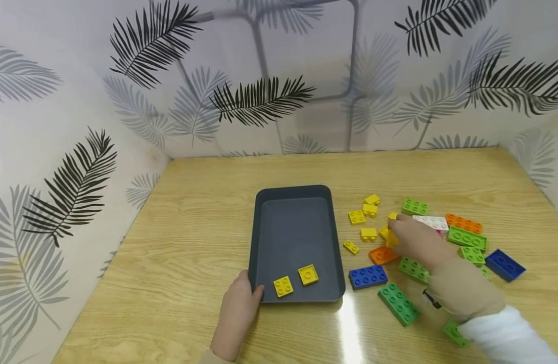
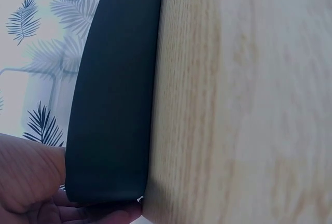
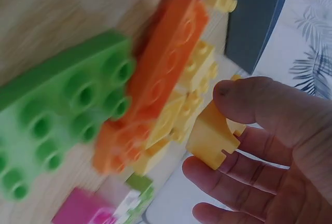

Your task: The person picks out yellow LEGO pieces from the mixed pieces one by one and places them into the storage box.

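Observation:
A dark grey tray (image 1: 294,227) lies on the table, with a yellow studded brick (image 1: 283,286) and a yellow square brick, hollow side up (image 1: 308,275), near its front edge. My left hand (image 1: 238,311) grips the tray's front left corner, thumb at the rim; in the left wrist view fingers curl round the end. To the right, my right hand (image 1: 415,240) pinches a yellow brick with a curved notch (image 3: 210,138) between thumb and fingers. It hovers over the brick pile, beside an orange brick (image 1: 383,255) and small yellow bricks (image 1: 368,234).
Right of the tray lie a blue brick (image 1: 368,277), a dark green brick (image 1: 399,304), a white brick (image 1: 431,222) and several light green bricks. Farther right is a second blue brick (image 1: 505,265). A leaf-patterned curtain (image 1: 301,121) hangs behind the table.

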The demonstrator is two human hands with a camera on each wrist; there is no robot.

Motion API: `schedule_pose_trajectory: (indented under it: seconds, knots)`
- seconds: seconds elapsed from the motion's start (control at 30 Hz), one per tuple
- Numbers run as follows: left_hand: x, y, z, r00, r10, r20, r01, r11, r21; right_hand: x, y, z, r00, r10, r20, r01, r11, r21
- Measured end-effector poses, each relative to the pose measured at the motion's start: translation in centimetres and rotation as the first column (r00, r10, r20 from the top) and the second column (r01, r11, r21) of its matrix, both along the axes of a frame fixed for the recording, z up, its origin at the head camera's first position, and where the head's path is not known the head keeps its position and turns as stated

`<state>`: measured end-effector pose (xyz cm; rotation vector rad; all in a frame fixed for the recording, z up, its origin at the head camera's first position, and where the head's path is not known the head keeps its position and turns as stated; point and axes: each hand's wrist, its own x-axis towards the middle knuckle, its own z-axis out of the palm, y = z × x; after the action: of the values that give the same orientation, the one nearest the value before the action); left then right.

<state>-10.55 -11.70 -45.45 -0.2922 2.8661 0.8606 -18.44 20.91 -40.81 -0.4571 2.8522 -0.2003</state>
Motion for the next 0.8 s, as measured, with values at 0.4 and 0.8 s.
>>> schedule_pose_trajectory:
  seconds: [0.4,0.8]
  knots:
    - [0.1,-0.3,0.0,1.0,-0.004,-0.019,0.004,1.0,-0.011,-1.2,-4.2,1.0,0.997,0.072,-0.016,-0.071,0.997,0.021]
    - [0.1,-0.4,-0.1,0.999,-0.005,-0.04,0.005,1.0,-0.007,-1.7,-7.9,1.6,0.989,0.139,-0.051,-0.138,0.99,0.016]
